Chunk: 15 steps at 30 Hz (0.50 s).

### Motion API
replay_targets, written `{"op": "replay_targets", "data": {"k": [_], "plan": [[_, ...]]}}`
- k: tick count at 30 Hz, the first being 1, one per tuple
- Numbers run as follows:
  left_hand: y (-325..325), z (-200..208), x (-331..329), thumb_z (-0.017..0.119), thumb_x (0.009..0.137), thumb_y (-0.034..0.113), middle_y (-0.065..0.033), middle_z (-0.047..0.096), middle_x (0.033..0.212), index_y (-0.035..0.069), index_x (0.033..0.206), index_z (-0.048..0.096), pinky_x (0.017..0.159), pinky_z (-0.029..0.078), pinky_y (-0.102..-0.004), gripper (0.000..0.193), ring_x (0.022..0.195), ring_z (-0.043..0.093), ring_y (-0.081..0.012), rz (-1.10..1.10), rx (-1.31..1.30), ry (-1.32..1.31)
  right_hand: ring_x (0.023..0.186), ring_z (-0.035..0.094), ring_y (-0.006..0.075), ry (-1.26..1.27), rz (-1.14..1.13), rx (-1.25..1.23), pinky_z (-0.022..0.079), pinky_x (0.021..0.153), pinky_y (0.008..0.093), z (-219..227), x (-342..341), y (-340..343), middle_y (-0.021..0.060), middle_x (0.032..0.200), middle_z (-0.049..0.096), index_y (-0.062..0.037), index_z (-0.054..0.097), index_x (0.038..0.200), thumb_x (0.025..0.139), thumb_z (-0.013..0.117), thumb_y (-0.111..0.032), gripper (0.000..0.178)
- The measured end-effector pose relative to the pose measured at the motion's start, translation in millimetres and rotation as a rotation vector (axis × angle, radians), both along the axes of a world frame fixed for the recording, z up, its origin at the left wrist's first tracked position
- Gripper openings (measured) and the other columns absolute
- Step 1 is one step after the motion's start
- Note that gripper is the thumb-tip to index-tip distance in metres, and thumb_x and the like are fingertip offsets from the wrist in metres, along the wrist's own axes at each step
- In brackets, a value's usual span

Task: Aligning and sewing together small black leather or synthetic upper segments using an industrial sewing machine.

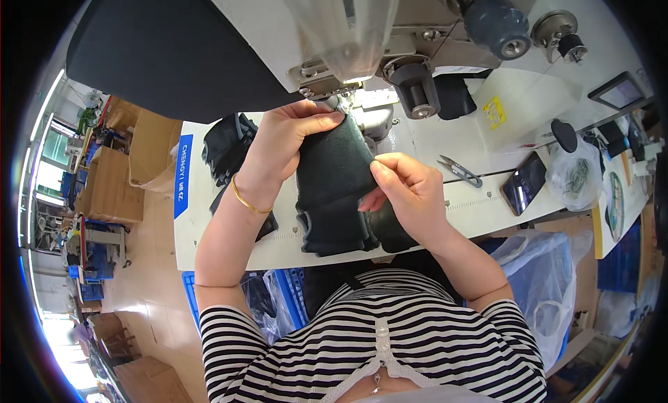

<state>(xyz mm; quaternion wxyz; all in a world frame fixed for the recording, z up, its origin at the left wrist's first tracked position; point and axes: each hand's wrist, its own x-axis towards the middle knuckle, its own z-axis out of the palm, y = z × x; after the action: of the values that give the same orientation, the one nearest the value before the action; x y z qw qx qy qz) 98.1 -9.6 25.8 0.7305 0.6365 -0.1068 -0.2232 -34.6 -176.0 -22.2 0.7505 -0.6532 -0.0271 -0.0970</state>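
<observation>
A black fabric piece [332, 168] lies on the white sewing machine table, its far end under the head of the sewing machine [412, 44]. My left hand [292, 135] pinches its far left edge close to the lit needle area, thumb and fingertips together. Lower down on the right side, my right hand [412, 193] grips the fabric's edge between thumb and forefinger. Beneath the near part of that piece sits a stack of similar black pieces [335, 229]. The needle itself is hard to make out behind the machine parts and my fingers.
More folded black pieces [226, 149] are piled left of my left forearm. Thread snips [459, 171], a phone [523, 184] and a clear plastic bag [576, 177] lie to the right. A blue crate [289, 295] and a plastic-lined bin [539, 274] stand below the table edge.
</observation>
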Motion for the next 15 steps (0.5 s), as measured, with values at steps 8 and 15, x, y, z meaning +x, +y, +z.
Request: {"op": "replay_targets", "data": {"k": [8,15], "plan": [[-0.9,-0.4,4.2,0.072,0.082,-0.004,-0.009,0.071,0.086,-0.002,0.088,0.071,0.076,0.054,-0.0245,0.007,0.08,0.067,-0.0147,-0.005,-0.003,0.054,0.062,0.068,0.0121,-0.008,-0.004,0.023,0.054,0.057,0.022,-3.5,1.4,0.0,0.0082,0.068,0.069,0.0055,0.065,0.099,0.099,0.055,-0.015,0.023],[-2.7,5.0,2.9,0.072,0.082,-0.003,-0.0089,0.07,0.086,-0.002,0.086,0.07,0.077,0.053,-0.0248,0.005,0.081,0.067,-0.0146,0.009,0.027,0.049,0.062,0.069,0.014,-0.022,-0.002,0.02,0.054,0.056,0.0227,-5.1,0.8,0.8,0.008,0.07,0.067,0.006,0.064,0.1,0.099,0.055,-0.013,0.021]]}}
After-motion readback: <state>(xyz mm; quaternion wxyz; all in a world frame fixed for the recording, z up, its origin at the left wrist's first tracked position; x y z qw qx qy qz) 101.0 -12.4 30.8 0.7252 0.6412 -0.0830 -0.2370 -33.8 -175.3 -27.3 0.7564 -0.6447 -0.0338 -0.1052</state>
